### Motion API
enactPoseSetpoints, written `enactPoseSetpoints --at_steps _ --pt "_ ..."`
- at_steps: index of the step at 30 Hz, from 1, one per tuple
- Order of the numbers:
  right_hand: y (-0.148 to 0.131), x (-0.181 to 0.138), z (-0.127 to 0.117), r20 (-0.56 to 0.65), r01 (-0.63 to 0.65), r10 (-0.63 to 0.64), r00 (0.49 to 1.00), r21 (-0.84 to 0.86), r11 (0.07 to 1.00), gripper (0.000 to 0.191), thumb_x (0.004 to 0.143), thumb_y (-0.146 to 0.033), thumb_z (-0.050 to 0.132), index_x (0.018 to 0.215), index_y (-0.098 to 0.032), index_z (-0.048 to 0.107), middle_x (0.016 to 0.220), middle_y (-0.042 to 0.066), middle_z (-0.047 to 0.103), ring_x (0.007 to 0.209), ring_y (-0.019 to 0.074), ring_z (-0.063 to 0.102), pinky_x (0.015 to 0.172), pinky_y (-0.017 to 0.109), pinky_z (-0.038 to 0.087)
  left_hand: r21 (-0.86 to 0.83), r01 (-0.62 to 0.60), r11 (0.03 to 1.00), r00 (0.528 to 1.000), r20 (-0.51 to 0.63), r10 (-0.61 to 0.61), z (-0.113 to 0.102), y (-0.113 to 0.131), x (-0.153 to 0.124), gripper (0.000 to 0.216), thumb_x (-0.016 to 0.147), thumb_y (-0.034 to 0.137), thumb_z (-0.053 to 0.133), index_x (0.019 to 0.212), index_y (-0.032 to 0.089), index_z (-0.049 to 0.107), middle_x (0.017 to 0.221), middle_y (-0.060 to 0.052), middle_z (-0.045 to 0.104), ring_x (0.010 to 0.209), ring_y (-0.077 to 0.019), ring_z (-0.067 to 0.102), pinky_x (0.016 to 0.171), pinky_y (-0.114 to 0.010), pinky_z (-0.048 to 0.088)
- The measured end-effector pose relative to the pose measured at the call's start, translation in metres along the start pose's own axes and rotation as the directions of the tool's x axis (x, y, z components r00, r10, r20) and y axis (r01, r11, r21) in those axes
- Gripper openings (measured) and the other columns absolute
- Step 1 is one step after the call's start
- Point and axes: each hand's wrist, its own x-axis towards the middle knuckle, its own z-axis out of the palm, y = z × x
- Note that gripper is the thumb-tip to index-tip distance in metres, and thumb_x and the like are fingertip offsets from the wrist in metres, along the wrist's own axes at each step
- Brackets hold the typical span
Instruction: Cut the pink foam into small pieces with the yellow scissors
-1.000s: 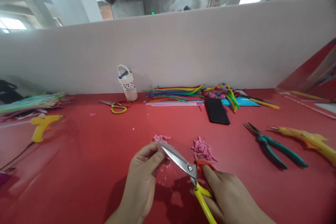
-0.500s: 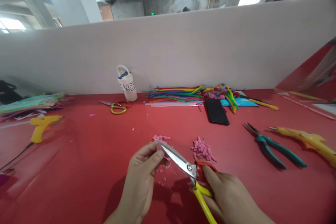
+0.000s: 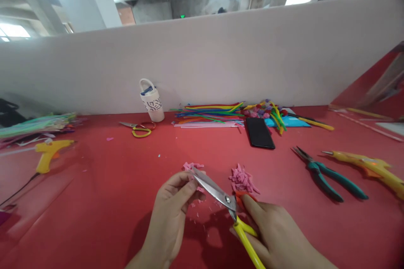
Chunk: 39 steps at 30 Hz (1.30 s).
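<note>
My left hand (image 3: 175, 201) pinches a small pink piece (image 3: 191, 172) between thumb and fingertips; the fingers hide most of it. My right hand (image 3: 269, 229) grips scissors (image 3: 217, 193) with one orange and one yellow handle. Their blades point up and left, slightly apart, with the tips at my left fingertips. Just behind the left hand lies a small heap of short pink strips (image 3: 193, 165), partly covered by the hand. A larger pile of pink strips (image 3: 243, 178) lies beyond my right hand. Tiny pink scraps are scattered under the blades.
Pliers (image 3: 328, 176) and a yellow glue gun (image 3: 362, 164) lie to the right. A black phone (image 3: 260, 133), coloured pipe cleaners (image 3: 210, 113) and a white cup (image 3: 153, 105) line the back. Other scissors (image 3: 140, 130) and another glue gun (image 3: 50, 153) are left.
The scissor blades have parted slightly at the tips, and the yellow handle has shifted a little right. My left hand stays almost in place, still pinching.
</note>
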Motion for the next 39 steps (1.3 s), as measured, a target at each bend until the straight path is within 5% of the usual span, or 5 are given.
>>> enactPoseSetpoints --at_steps 10,26,39 --pt "0.0024 -0.004 0.0019 -0.074 0.057 -0.067 0.995 -0.128 0.99 0.012 0.075 -0.032 0.041 0.077 -0.021 0.035 0.052 0.0 0.055 0.043 0.0159 0.05 0.042 0.024 0.022 0.08 -0.094 0.992 0.994 -0.041 0.097 -0.0025 0.0008 -0.0017 0.004 0.071 0.013 0.055 0.072 0.016 0.058 0.069 0.0 0.058 0.061 -0.0096 0.052 0.06 -0.022 0.042" --pt "0.0035 -0.0024 0.0032 -0.097 0.099 -0.114 0.989 -0.152 0.983 0.013 0.075 -0.031 0.043 0.076 -0.021 0.034 0.049 -0.002 0.053 0.04 0.016 0.049 0.04 0.024 0.021 0.074 -0.088 0.993 0.995 -0.039 0.091 -0.0013 0.0036 -0.002 0.006 0.07 0.014 0.055 0.073 0.015 0.06 0.068 0.0 0.058 0.058 -0.0086 0.052 0.057 -0.02 0.041" --pt "0.0028 -0.0018 0.0025 -0.065 -0.004 0.005 0.998 0.008 1.0 0.015 0.075 -0.036 0.043 0.075 -0.021 0.038 0.056 0.001 0.054 0.046 0.0165 0.048 0.043 0.024 0.024 0.201 -0.12 0.972 0.99 -0.049 0.132 -0.0038 0.0019 0.0008 0.004 0.069 0.014 0.054 0.068 0.016 0.056 0.062 0.002 0.056 0.053 -0.0072 0.05 0.054 -0.018 0.041"
